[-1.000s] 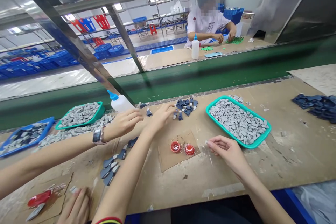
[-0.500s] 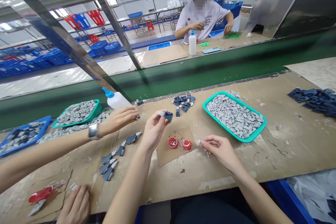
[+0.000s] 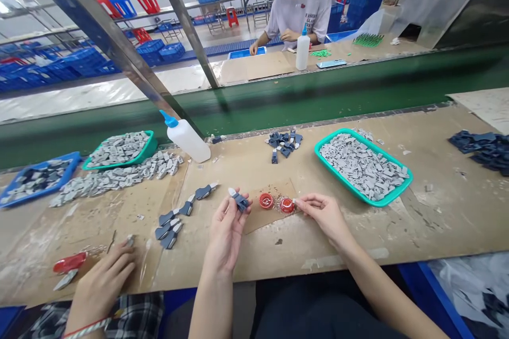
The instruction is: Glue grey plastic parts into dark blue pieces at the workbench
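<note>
My left hand [image 3: 227, 230] is closed on a dark blue plastic piece [image 3: 240, 202] with a light grey tip, held palm up just left of two small red caps. Wet-looking clear stuff shows in and around the left red cap [image 3: 266, 201] and the right red cap [image 3: 287, 205]. My right hand [image 3: 326, 218] pinches a small light grey plastic piece [image 3: 295, 202] at the right cap's edge. Whether that piece touches the cap I cannot tell. Beneath the caps lies a cardboard sheet [image 3: 258, 222].
A green tray [image 3: 371, 202] of grey pieces stands to the right. Several blue-and-grey pieces [image 3: 169, 230] lie left, near a co-worker's hand [image 3: 105, 275]. Behind them leans a white squeeze bottle [image 3: 187, 140]. Dark blue pieces [image 3: 282, 143] are piled ahead. Another person [image 3: 300, 8] sits opposite.
My left hand has lowered and turned its palm up with the blue piece. My right hand has brought the grey piece to the right cap. A co-worker's watch-wearing arm has left the view.
</note>
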`<state>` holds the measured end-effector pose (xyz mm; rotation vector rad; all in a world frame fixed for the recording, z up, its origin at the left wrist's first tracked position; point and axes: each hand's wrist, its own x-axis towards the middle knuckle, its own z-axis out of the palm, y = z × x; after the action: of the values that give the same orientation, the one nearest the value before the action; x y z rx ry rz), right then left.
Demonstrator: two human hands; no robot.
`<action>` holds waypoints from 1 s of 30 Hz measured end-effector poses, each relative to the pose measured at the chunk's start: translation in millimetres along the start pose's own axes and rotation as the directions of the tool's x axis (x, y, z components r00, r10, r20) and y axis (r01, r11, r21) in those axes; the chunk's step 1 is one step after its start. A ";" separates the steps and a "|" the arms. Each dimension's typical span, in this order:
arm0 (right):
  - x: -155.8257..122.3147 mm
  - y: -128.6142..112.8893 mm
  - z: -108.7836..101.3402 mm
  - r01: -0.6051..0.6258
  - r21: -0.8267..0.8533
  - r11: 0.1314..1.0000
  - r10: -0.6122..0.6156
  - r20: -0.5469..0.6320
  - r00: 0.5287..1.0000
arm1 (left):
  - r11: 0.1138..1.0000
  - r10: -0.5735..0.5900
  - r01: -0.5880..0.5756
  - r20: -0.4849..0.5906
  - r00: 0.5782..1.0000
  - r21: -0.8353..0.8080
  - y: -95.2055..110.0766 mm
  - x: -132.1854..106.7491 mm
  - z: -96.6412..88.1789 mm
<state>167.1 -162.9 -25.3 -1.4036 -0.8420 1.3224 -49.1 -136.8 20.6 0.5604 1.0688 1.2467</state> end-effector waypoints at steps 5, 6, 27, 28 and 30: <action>0.9 0.3 6.0 0.048 -0.065 0.997 -0.047 0.020 0.999 | 0.999 -0.032 0.033 -0.050 0.998 0.008 -14.3 -3.8 -8.2; 1.0 0.2 6.9 0.053 -0.072 0.996 -0.051 0.029 0.998 | 0.999 -0.034 0.035 -0.041 0.999 0.026 -15.4 -4.6 -8.4; 4.2 2.7 7.6 0.037 -0.072 0.997 -0.032 0.066 0.997 | 0.999 -0.040 0.039 -0.054 0.998 -0.007 -28.6 -3.4 -9.4; 4.2 2.5 7.2 0.029 -0.066 0.997 -0.024 0.063 0.998 | 0.999 -0.045 0.045 -0.048 0.998 -0.007 -28.6 -3.7 -8.5; 3.9 1.3 5.4 -0.008 -0.049 0.999 0.011 0.052 0.999 | 0.999 -0.049 0.049 -0.039 0.998 -0.010 -28.1 -4.4 -6.3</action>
<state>162.3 -158.5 -27.2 -1.4172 -0.9092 1.3591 -41.1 -149.9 -4.1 0.5015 1.1032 1.2233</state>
